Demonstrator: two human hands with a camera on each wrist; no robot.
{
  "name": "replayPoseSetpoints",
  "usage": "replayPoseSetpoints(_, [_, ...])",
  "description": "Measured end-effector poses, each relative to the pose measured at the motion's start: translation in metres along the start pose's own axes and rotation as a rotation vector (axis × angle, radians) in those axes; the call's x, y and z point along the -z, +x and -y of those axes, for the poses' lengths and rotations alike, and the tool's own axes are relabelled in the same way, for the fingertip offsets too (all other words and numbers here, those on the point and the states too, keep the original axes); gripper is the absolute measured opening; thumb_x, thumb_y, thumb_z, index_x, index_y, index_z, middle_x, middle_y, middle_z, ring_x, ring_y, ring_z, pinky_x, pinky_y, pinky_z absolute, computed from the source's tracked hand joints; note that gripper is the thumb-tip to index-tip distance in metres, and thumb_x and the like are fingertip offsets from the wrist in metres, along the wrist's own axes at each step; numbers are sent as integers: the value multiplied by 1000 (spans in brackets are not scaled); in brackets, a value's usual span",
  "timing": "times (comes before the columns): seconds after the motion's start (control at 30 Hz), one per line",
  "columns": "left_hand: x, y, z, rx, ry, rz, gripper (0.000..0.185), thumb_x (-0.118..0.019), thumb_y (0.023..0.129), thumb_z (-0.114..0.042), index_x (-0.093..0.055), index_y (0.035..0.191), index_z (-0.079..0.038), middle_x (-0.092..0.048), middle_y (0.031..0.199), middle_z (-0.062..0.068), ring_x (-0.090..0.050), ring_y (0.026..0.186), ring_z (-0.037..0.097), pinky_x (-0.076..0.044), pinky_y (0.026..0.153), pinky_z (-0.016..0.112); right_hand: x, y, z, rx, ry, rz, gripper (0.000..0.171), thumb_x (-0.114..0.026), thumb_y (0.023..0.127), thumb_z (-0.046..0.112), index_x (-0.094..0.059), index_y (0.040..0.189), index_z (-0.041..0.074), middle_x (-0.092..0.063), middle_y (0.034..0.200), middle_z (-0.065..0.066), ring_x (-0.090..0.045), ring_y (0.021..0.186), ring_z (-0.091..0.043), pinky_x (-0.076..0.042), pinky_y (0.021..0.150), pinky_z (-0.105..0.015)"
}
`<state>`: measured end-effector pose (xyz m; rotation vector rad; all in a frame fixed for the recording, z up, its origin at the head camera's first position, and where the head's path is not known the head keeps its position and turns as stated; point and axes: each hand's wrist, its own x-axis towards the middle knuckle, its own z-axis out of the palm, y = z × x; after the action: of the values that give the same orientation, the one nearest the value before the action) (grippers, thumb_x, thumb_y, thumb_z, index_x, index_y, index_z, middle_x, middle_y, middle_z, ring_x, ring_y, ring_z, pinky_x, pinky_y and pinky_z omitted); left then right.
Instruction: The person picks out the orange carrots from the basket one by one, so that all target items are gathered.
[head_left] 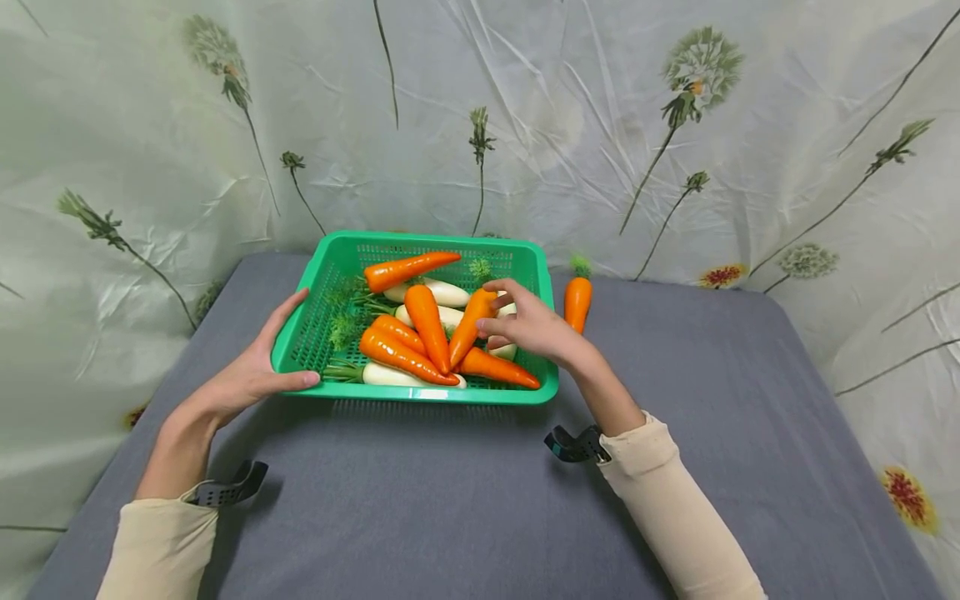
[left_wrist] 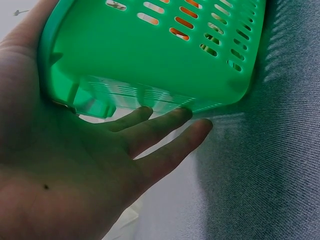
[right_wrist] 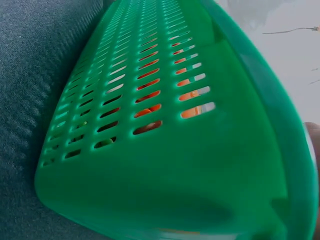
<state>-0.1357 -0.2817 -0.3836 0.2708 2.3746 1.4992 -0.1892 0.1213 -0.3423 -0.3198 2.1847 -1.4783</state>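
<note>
A green plastic basket [head_left: 337, 250] is seen at the centre of a grey cloth-covered counter [head_left: 450, 500]; its walls and floor are slotted, its corners rounded, its shape rectangular with the long axis running 9 to 3 o'clock. Smooth, glossy orange carrots [head_left: 405, 357] are piled in it over white radishes [head_left: 442, 292] with green tops, most tips pointing toward 4 or 5 o'clock; the top carrot [head_left: 408, 268] lies tip toward 2 o'clock. One lone carrot [head_left: 577, 302] stands just beside the basket's 3 o'clock wall, leaf end at 12.

The left hand [head_left: 251, 375] is laid flat against the basket's 8 o'clock corner, fingers straight, thumb on the rim. The right hand [head_left: 528, 323] hovers over the pile at 3 o'clock, fingers loosely spread, a fingertip touching one carrot [head_left: 471, 325], nothing gripped.
</note>
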Motion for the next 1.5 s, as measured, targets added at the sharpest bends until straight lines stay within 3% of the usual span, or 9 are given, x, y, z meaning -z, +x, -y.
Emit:
replayPoseSetpoints(0.17, [1, 0, -2, -1, -8, -6, 115, -77, 91, -11, 3, 164, -49, -4, 171, 17, -48, 117, 12, -46, 87, 16, -2, 4, 3, -20, 6, -1, 65, -66, 102, 13, -34, 158, 9, -44, 146, -24, -72, 107, -44, -60, 93, -49])
replayPoseSetpoints(0.33, [1, 0, -2, 3, -5, -3, 116, -77, 91, -11, 4, 164, -49, -2, 171, 17, -46, 120, 16, -45, 87, 16, -4, 8, 2, -36, -13, 17, 65, -66, 101, 9, -36, 159, 11, -50, 133, -26, -73, 103, -39, -61, 92, -48])
replayPoseSetpoints(0.47, [0, 1, -1, 5, -8, -3, 116, -77, 91, -11, 4, 164, -50, -2, 171, 17, -44, 122, 18, -44, 88, 15, -5, 10, 1, -43, -59, 47, 64, -67, 102, 13, -38, 159, 15, -56, 126, -25, -74, 100, -32, -61, 91, -44])
replayPoseSetpoints(0.63, [-1, 1, 0, 3, -18, -2, 115, -77, 91, -12, 3, 164, -50, -3, 171, 16, -44, 122, 16, -44, 88, 15, -7, 13, -1, -42, -175, 75, 63, -67, 102, 20, -40, 160, 20, -65, 129, -20, -71, 103, -27, -60, 92, -42])
replayPoseSetpoints(0.83, [-1, 0, 0, 3, -18, -10, 115, -77, 91, -12, 2, 164, -50, -4, 171, 15, -43, 122, 17, -43, 88, 15, -16, 20, -2, -63, -244, 84, 62, -68, 102, 26, -42, 158, 21, -67, 123, -12, -63, 96, -22, -54, 84, -34])
replayPoseSetpoints(1.1, [-1, 0, 0, -4, -31, -15, 114, -77, 91, -11, 1, 164, -49, -5, 170, 15, -44, 120, 15, -44, 88, 15, -26, 25, -6, -42, -203, 14, 56, -71, 100, 29, -52, 152, 18, -69, 107, -10, -58, 80, -19, -46, 67, -26])
replayPoseSetpoints(1.37, [-2, 0, -1, -10, -47, -11, 114, -77, 91, -9, 0, 165, -49, -6, 170, 15, -47, 117, 11, -46, 88, 15, -26, 24, -8, -7, -209, -60, 53, -83, 91, 24, -63, 139, 16, -62, 94, -9, -50, 65, -16, -41, 60, -26])
replayPoseSetpoints(1.5, [-1, -1, -1, -13, -54, -8, 114, -77, 91, -9, 0, 165, -48, -8, 169, 15, -50, 115, 8, -46, 88, 16, -25, 23, -8, 13, -188, -97, 55, -85, 87, 19, -65, 139, 18, -62, 104, -12, -52, 68, -17, -42, 59, -26])
